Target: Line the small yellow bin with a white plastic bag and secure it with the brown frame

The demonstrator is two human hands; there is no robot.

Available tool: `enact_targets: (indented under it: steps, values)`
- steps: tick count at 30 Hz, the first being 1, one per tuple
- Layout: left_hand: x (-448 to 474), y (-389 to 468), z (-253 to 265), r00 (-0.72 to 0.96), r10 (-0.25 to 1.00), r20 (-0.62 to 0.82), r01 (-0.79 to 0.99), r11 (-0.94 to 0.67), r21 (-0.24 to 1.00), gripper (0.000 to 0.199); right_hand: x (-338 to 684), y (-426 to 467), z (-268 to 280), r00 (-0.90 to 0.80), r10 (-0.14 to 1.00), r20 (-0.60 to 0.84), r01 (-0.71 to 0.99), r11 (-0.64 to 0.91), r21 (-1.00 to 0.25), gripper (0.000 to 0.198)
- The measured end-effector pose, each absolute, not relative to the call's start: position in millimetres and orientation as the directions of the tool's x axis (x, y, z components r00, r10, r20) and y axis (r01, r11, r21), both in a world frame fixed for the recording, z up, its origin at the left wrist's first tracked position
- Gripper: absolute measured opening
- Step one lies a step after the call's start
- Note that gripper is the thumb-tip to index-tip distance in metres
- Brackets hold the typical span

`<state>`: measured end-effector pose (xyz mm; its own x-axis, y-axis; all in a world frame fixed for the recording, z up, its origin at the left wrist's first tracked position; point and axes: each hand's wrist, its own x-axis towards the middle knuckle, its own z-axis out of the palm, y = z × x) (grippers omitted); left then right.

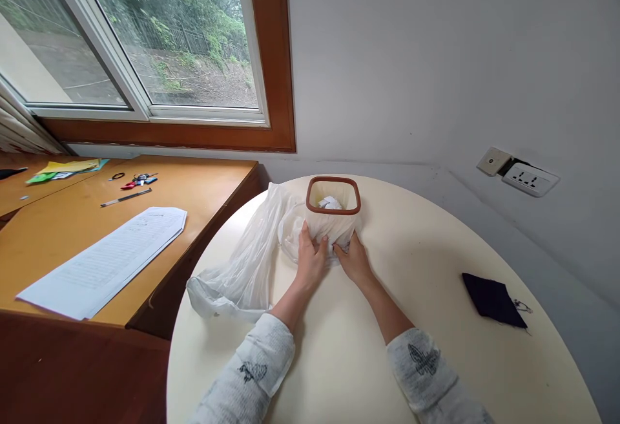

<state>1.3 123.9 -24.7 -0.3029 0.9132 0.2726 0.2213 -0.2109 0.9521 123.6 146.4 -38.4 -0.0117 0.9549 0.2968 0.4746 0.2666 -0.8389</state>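
A small bin (333,212) with a brown rim stands upright near the far edge of the round table. Crumpled white paper (330,203) lies inside it. A translucent white plastic bag (242,269) is bunched around the bin's lower part and spreads over the table to the left. My left hand (312,254) is closed on the bag at the bin's lower left front. On the lower right side, my right hand (356,259) pinches the bag film too. Both thumbs point inward across the front; the other fingertips are partly hidden.
The cream round table (349,359) reaches the wall. A dark cloth piece (494,300) lies at its right. On the wooden desk (213,185) to the left are printed papers (111,259), a pen (126,198) and keys (140,180). Wall sockets (530,179) are at right.
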Motion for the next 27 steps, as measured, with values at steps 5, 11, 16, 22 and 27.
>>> enact_targets:
  steps: [5,11,16,22,27]
  values:
    - [0,122,-23,-0.366,0.852,0.374,0.412,-0.212,0.886,0.050,122,144,-36,0.046,0.963,0.265,0.430,0.220,-0.876,0.054]
    - [-1,118,-19,-0.402,0.818,0.412,0.444,-0.219,0.869,0.020,123,146,-38,0.181,0.923,0.340,0.470,0.223,-0.854,0.043]
    - [1,116,-16,-0.274,0.870,0.410,0.395,-0.287,0.873,0.024,125,148,-39,0.111,0.916,0.386,0.551,0.267,-0.791,0.029]
    - [2,117,-20,-0.176,0.936,0.306,0.291,-0.247,0.924,0.052,127,151,-45,0.043,0.922,0.384,0.590,0.286,-0.755,0.035]
    - [3,117,-21,-0.136,0.952,0.276,0.290,-0.228,0.929,0.061,128,153,-50,0.024,0.925,0.379,0.616,0.285,-0.734,0.040]
